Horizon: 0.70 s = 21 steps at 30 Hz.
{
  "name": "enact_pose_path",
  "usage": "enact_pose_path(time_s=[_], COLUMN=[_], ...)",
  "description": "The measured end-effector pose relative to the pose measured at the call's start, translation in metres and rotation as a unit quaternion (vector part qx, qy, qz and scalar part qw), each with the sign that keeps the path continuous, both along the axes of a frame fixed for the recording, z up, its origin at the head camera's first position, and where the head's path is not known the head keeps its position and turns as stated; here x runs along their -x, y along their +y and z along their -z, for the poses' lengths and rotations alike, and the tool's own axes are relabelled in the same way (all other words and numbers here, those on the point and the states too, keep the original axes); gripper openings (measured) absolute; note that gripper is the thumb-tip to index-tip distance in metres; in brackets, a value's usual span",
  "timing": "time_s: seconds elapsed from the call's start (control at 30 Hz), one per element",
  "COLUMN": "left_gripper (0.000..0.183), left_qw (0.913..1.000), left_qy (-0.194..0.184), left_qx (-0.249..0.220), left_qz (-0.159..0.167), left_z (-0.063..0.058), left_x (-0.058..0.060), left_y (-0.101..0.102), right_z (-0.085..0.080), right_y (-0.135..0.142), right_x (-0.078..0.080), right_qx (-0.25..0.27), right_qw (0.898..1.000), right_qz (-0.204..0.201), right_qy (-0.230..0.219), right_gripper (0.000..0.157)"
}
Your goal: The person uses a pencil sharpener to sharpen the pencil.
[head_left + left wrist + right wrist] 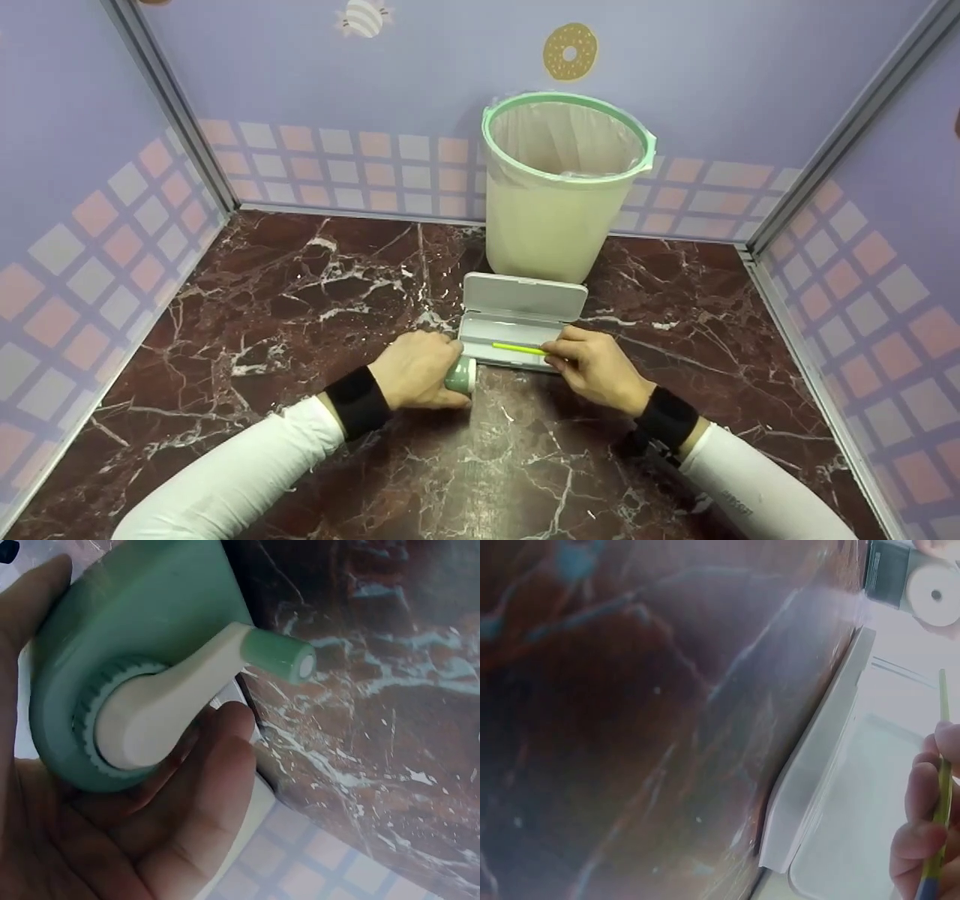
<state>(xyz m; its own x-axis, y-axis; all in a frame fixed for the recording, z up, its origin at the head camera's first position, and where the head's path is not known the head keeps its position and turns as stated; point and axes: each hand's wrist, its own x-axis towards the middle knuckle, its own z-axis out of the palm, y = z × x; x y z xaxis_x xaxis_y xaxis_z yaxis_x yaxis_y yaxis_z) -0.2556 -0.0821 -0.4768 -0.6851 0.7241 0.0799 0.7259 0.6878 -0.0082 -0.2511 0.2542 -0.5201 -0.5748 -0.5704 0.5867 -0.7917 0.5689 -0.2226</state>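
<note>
My left hand (421, 369) grips a green hand-crank pencil sharpener (460, 375). In the left wrist view, its cream crank arm (172, 705) ends in a green knob (279, 656), with curled fingers below the crank. The sharpener's pale round front with a central hole (928, 594) shows in the right wrist view. Between the thumb and fingers of my right hand (596, 367) is a yellow-green pencil (517, 348), held apart from the sharpener and pointing left. Under it lies a whitish pencil case (525, 297), lid raised at the back.
Behind the case stands a tall pale bin (555, 225) with a green rim and a clear liner. Patterned panels (337, 90) enclose the marbled dark red tabletop (300, 315) at the back and both sides. Small white specks lie left of the case.
</note>
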Motion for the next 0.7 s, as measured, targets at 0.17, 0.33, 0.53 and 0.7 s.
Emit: enact_pose_path(time_s=[0.17, 0.33, 0.53, 0.7], left_gripper=[0.053, 0.050, 0.050, 0.053], left_qw=[0.9976, 0.9920, 0.9904, 0.9906], left_qy=[-0.052, -0.094, -0.101, -0.107], left_qx=[-0.044, -0.077, -0.079, -0.063], left_qz=[-0.012, -0.034, -0.053, -0.056], left_z=[0.001, 0.002, 0.004, 0.001], left_x=[-0.001, -0.002, -0.005, -0.005], left_y=[0.004, 0.009, 0.015, 0.017], right_z=[-0.002, -0.002, -0.001, -0.001], right_y=[0.001, 0.002, -0.002, -0.004], right_x=[-0.002, -0.003, -0.006, -0.007], right_qx=[-0.005, -0.006, -0.016, -0.009], right_qw=[1.000, 0.998, 0.996, 0.997], right_qz=[-0.009, -0.044, -0.072, -0.071], right_qy=[-0.017, -0.036, -0.040, -0.039], right_gripper=[0.017, 0.019, 0.015, 0.020])
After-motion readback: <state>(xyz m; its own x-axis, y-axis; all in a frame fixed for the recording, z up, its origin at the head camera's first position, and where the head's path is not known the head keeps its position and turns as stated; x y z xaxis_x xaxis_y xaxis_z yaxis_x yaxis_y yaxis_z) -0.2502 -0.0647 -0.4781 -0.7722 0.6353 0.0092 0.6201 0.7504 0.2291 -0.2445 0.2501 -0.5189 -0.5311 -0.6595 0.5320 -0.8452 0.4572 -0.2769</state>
